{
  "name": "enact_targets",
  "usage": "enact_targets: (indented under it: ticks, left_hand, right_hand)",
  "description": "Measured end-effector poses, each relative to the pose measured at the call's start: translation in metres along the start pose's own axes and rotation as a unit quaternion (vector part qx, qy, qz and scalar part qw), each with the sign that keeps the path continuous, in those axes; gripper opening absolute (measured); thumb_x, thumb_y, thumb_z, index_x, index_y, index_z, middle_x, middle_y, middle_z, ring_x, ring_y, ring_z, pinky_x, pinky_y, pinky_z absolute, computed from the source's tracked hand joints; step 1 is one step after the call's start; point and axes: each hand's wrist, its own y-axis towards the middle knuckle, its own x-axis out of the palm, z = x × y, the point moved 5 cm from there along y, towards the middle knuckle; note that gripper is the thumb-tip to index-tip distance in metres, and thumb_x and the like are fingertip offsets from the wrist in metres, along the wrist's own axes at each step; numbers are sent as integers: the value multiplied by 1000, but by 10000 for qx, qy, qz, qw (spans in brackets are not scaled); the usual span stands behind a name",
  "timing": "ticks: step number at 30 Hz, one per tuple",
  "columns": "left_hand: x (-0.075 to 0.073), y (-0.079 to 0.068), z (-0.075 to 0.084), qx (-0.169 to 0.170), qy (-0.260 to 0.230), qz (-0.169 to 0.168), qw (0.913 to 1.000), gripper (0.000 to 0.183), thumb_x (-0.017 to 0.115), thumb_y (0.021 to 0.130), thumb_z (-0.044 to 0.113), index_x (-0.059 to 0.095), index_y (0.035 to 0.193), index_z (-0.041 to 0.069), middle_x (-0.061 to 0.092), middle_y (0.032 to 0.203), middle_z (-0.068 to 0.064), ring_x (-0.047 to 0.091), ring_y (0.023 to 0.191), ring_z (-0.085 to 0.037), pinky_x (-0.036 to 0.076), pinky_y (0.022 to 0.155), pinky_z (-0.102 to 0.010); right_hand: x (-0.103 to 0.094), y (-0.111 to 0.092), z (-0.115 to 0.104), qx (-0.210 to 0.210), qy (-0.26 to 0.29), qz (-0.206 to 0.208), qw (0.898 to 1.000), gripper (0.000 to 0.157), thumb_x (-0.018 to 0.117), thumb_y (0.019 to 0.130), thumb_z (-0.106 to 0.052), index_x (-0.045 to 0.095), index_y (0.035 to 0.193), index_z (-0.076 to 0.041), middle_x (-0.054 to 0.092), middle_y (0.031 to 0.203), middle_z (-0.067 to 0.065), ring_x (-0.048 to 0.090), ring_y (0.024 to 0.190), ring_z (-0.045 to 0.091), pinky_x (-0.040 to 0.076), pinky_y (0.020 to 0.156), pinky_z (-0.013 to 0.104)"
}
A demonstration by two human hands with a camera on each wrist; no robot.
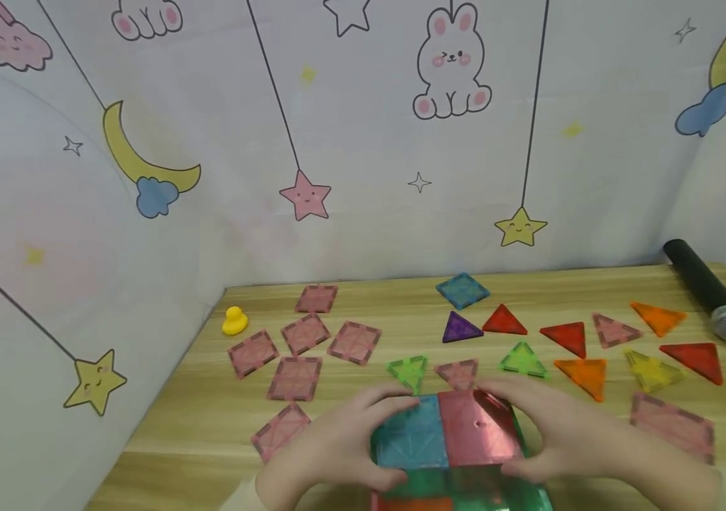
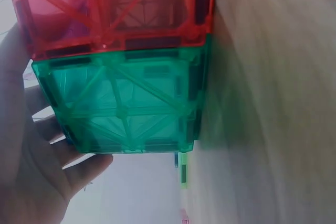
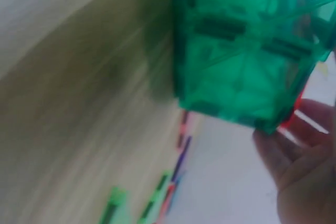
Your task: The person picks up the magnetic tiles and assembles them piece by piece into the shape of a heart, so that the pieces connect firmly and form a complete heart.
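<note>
A box-like block of translucent magnetic tiles stands on the table, with a blue tile (image 1: 410,434) and a pink tile (image 1: 479,433) on its top. My left hand (image 1: 345,436) grips the blue side, fingers on the far edge and thumb at the near one. On the opposite side my right hand (image 1: 570,429) holds the pink part the same way. Seen from the left wrist, a red tile (image 2: 152,11) and a green tile (image 2: 126,103) form the side wall. The right wrist view shows a green wall (image 3: 236,77), somewhat blurred. The block's near end runs out of the head view.
Several pink square tiles (image 1: 295,378) lie on the left, near a yellow toy duck (image 1: 235,321). Triangle tiles such as a red one (image 1: 565,337) are spread behind and to the right. A blue square (image 1: 463,290) and a black microphone (image 1: 710,287) lie towards the back wall.
</note>
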Motion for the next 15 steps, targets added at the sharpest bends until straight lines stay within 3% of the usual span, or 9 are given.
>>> enact_targets:
  ticks: [5, 15]
  left_hand:
    - [-3, 1, 4, 18, 470, 76, 9989, 72, 72, 76, 40, 45, 140, 21, 43, 139, 0, 47, 116, -13, 44, 92, -31]
    - [-5, -1, 2, 179, 223, 121, 9995, 69, 69, 81, 40, 45, 141, 18, 43, 141, -2, 43, 125, -15, 41, 97, -37]
  right_hand:
    - [-1, 7, -7, -7, -189, -359, 9992, 74, 71, 77, -53, 45, 138, -19, 46, 132, -3, 49, 106, 14, 51, 77, 32]
    - [-6, 9, -4, -455, -372, -171, 9981, 70, 69, 78, -54, 48, 135, -19, 51, 129, -3, 52, 107, 12, 51, 80, 36]
